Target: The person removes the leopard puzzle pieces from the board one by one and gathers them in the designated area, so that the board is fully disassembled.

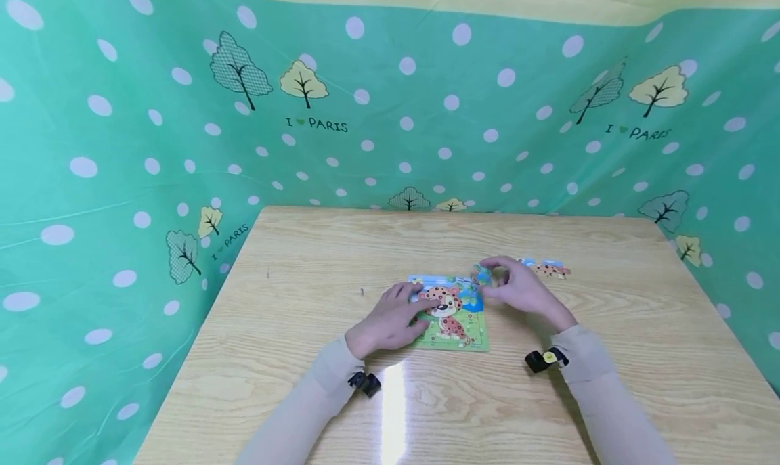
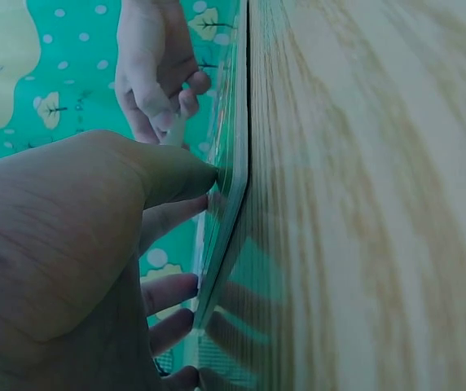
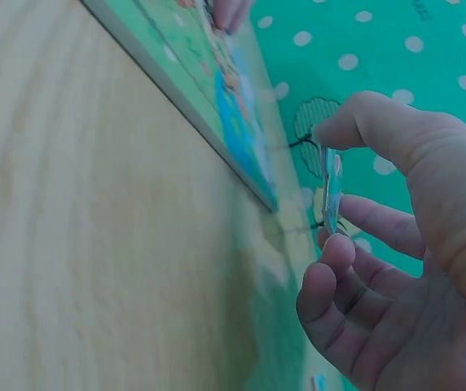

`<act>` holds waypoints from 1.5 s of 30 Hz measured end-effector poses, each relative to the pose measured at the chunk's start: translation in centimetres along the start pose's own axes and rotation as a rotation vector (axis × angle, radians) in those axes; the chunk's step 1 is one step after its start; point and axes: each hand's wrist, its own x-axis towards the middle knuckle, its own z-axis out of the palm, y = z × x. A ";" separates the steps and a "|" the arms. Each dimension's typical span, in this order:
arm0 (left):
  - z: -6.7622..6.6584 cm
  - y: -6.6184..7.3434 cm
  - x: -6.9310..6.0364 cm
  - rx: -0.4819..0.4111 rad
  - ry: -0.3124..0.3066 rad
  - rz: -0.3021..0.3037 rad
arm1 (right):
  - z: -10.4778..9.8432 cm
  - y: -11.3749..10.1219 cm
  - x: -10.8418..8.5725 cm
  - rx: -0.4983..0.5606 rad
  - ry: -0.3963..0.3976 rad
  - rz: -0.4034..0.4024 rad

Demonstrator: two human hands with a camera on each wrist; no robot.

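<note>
our right hand (image 1: 518, 285) pinches a jigsaw piece (image 1: 483, 275) between thumb and fingertips, by the far right corner of the leopard jigsaw board (image 1: 453, 326). our left hand (image 1: 393, 316) rests on the board's left side, fingers loosely spread. we see it lying flat on the wood-grain table (image 1: 256, 384), more spotted pieces (image 1: 548, 271) farther right, and a green polka-dot cloth (image 1: 426, 99) behind.

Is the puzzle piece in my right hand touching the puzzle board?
Apart: the right wrist view shows backdrop in the gap between puzzle piece and board.
</note>
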 end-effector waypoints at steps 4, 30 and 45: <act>0.1 0.0 0.1 0.000 0.010 0.005 | -1.1 0.6 -0.2 -0.005 0.021 0.009; 0.3 0.0 0.0 0.002 -0.010 -0.032 | -5.4 3.6 -1.6 -0.065 0.047 0.103; 0.1 0.1 0.0 -0.004 -0.016 -0.047 | -7.6 6.0 -3.0 -0.059 0.076 0.200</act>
